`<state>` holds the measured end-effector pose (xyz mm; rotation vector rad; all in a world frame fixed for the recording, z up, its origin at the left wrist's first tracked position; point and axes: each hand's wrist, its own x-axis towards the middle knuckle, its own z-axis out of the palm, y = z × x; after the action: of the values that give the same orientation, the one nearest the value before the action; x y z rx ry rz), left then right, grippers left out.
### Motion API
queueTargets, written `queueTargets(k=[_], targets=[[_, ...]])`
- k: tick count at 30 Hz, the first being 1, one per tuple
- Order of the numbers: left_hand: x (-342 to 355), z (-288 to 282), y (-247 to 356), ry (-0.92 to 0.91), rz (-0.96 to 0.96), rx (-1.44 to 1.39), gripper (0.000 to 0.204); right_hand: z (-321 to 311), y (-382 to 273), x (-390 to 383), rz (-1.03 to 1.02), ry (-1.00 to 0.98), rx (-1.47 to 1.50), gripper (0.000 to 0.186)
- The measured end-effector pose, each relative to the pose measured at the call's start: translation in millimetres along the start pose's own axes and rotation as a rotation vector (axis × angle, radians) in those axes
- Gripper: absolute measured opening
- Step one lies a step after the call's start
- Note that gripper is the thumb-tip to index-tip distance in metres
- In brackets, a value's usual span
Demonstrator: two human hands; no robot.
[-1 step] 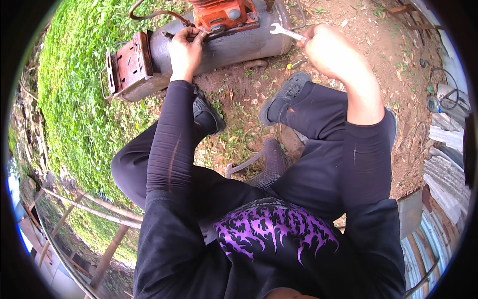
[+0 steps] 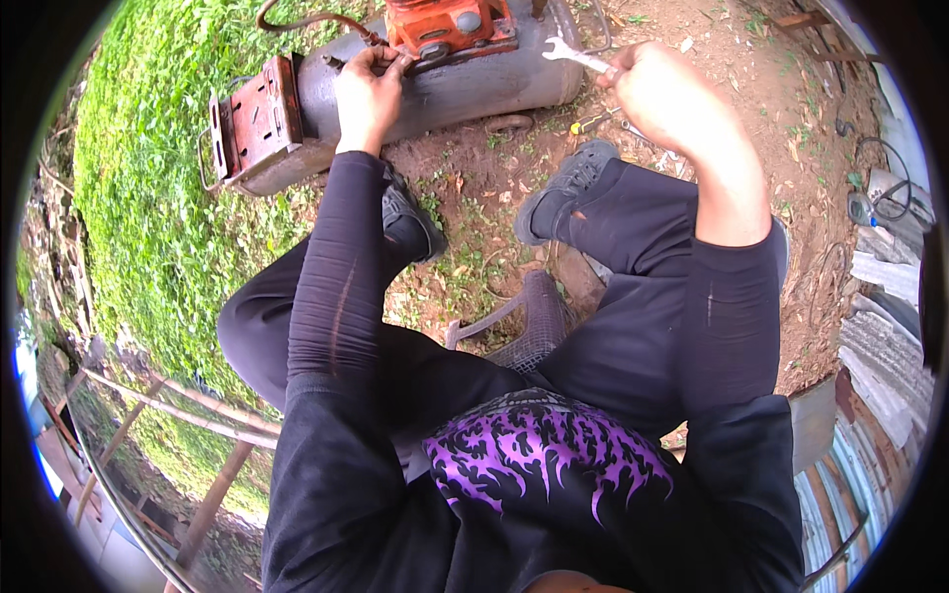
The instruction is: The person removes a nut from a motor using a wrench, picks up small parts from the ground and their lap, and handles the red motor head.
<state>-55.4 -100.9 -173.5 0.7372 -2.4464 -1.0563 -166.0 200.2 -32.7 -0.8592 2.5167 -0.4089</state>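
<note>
A grey cylindrical compressor tank lies across the ground in front of me, with an orange pump mounted on top. My left hand is at the pump's left base corner, thumb and fingers pinched together near the end of a brown hose. What they pinch is hidden. In my right hand is a silver wrench, held by its handle beyond the tank's right end. Its open jaw points left toward the tank, apart from it.
A rusty red bracket plate sits on the tank's left end. A yellow-tipped tool lies on the dirt below the tank's right end. My shoes flank the ground before me. Corrugated sheets lie at the right, bamboo poles at lower left.
The wrench and my right hand have shifted slightly right. More of the tools on the dirt beneath it shows. My left hand stays at the pump's base.
</note>
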Motion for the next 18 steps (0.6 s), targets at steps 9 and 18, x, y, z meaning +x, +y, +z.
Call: queueTargets(k=[9,18], targets=[[3.7,-13.6,-1.0,-0.025,0.064,0.197,0.021,-26.9,-9.0,-5.4,0.124,0.038,-0.057,0.024],[0.1,-4.9,4.8,0.120,0.181,0.135,0.015,-28.8,-18.4,-1.0,0.186,0.049,-0.077,0.025]])
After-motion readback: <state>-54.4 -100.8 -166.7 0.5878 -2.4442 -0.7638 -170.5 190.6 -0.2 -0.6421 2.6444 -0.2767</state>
